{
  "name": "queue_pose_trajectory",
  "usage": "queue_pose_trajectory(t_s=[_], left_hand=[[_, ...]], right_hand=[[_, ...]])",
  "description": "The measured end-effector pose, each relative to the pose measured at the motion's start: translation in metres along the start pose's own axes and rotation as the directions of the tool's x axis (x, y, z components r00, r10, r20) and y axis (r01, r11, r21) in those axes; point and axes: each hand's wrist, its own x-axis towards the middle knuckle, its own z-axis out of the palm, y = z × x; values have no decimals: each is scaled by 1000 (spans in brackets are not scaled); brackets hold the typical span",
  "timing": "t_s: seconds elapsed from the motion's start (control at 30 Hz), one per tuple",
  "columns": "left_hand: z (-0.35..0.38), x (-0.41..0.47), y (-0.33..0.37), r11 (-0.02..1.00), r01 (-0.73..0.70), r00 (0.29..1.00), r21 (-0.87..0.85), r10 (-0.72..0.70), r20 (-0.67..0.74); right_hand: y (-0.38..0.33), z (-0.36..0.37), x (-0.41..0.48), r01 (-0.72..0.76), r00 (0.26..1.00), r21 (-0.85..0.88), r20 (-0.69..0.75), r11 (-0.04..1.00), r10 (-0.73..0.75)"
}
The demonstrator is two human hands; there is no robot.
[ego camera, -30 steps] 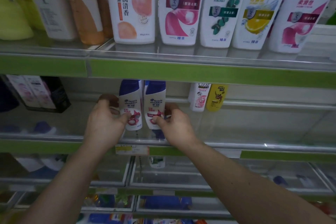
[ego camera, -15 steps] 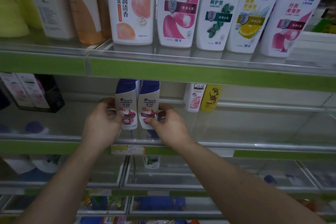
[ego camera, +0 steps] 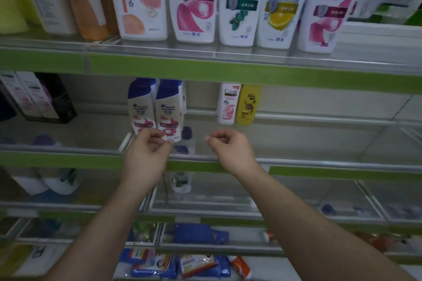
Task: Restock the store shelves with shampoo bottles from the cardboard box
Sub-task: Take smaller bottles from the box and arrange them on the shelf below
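Both hands are raised before the middle shelf (ego camera: 319,164), well apart from each other. The left hand (ego camera: 146,157) has its fingers curled at the foot of the right shampoo bottle (ego camera: 170,109), which stands upright against the left shampoo bottle (ego camera: 140,107) on that shelf, both blue-capped; grip or mere touch, I cannot tell. The right hand (ego camera: 231,149), off to the right of both bottles, curls its fingers on nothing. Farther right stand a white Clear bottle (ego camera: 229,104) and a yellow bottle (ego camera: 248,104), side by side
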Motion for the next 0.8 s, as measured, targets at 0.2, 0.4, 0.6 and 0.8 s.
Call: queue_pose_trajectory(t_s=[0.2, 0.4, 0.6, 0.8], left_hand=[[63, -75, 13, 987, 143, 985, -72, -135, 106], [126, -189, 27, 952, 283, 954, -117, -266, 139], [160, -296, 47, 943, 323, 939, -80, -309, 152], [183, -345, 63, 935, 350, 925, -55, -336, 177]], right_hand=[[46, -58, -50, -76, 997, 39, 8, 996, 75], [105, -148, -132, -156, 971, -43, 176, 987, 162], [142, -237, -210, -178, 954, -65, 232, 982, 189], [163, -282, -241, -185, 962, -53, 193, 981, 192]])
